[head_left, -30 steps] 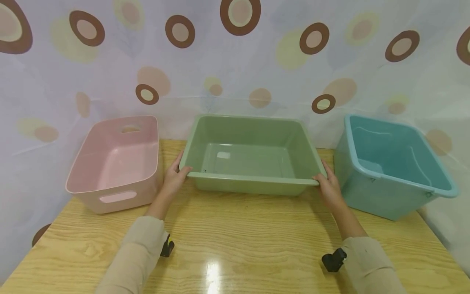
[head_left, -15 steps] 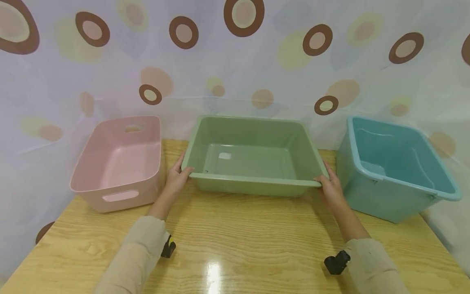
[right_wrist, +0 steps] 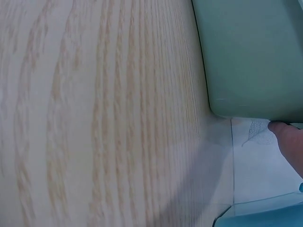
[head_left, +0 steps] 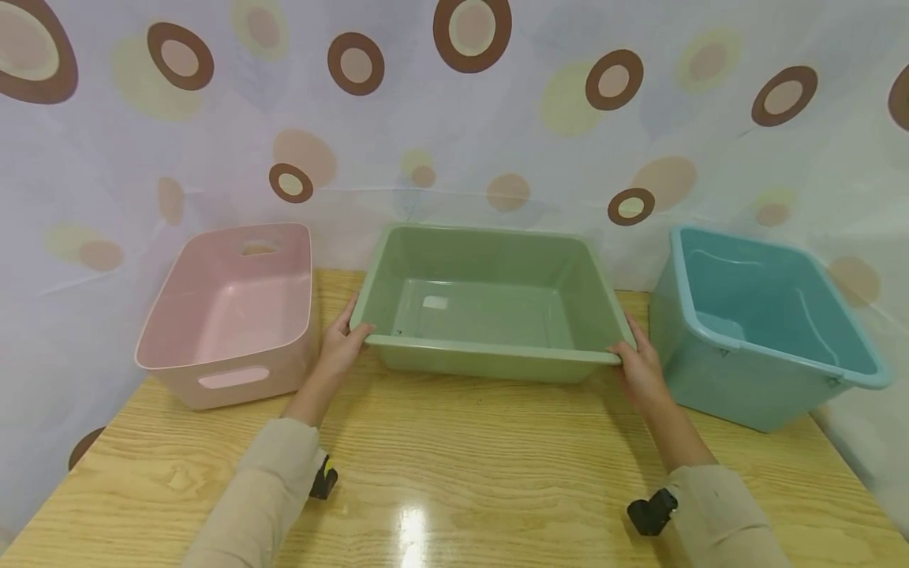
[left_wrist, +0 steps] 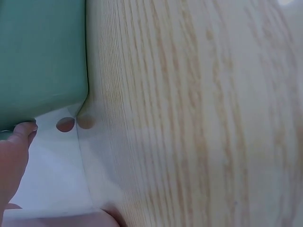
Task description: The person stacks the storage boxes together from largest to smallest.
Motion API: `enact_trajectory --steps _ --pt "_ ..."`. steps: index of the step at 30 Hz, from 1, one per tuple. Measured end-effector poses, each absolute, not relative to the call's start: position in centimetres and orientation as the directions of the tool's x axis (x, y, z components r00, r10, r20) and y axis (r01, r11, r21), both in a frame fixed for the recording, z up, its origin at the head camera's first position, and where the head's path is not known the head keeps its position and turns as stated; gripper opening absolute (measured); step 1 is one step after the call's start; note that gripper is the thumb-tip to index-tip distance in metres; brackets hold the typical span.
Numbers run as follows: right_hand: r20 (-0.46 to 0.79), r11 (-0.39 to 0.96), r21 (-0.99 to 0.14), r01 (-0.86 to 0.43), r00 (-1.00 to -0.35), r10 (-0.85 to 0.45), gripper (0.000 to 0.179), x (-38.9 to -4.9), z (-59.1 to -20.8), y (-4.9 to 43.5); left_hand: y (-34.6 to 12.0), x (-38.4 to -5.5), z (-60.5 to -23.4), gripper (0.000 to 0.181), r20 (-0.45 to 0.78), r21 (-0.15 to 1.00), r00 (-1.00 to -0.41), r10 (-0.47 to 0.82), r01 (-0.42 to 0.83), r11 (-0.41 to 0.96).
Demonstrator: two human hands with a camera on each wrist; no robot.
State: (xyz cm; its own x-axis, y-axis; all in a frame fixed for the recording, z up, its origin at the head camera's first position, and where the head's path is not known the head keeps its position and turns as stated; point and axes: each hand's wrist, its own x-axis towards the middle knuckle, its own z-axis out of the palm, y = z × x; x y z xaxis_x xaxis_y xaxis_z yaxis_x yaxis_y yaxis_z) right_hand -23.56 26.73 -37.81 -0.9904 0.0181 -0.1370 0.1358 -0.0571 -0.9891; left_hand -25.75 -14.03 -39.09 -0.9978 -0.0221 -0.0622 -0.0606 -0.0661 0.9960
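A wide, shallow green plastic bin (head_left: 483, 312) with a rolled rim stands at the back middle of the wooden table, with nothing inside. My left hand (head_left: 338, 345) grips its front left corner, thumb over the rim and fingers along the outer side. At the front right corner my right hand (head_left: 641, 364) holds the rim the same way. In the left wrist view the bin's wall (left_wrist: 42, 52) rises from the table, and a fingertip touches its underside near the rim. The right wrist view shows a finger pressed under the rim beside the bin's wall (right_wrist: 255, 61).
To the left stands a pink bin (head_left: 230, 308) with cut-out handles, close beside my left forearm. A deeper blue-green bin (head_left: 746, 386) stands at the right. Behind them hangs a patterned cloth (head_left: 454, 142). The wooden table (head_left: 469, 457) stretches toward me.
The whole head view has shifted slightly. Both hands keep their hold on the green bin's corners, and its front right side sits very slightly nearer me.
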Motion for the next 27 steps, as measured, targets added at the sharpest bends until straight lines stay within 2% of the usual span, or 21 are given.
enact_trajectory --steps 14,27 --pt "-0.130 -0.071 -0.989 0.129 -0.991 0.013 0.074 -23.73 -38.16 26.70 -14.05 -25.70 -39.36 0.069 -0.025 0.998 -1.000 -0.007 -0.025 -0.050" --pt "-0.098 -0.057 -0.994 0.097 -0.995 0.024 0.074 -23.78 -38.45 26.61 -14.21 -25.70 -39.45 0.070 -0.036 0.995 -0.999 0.012 -0.037 -0.091"
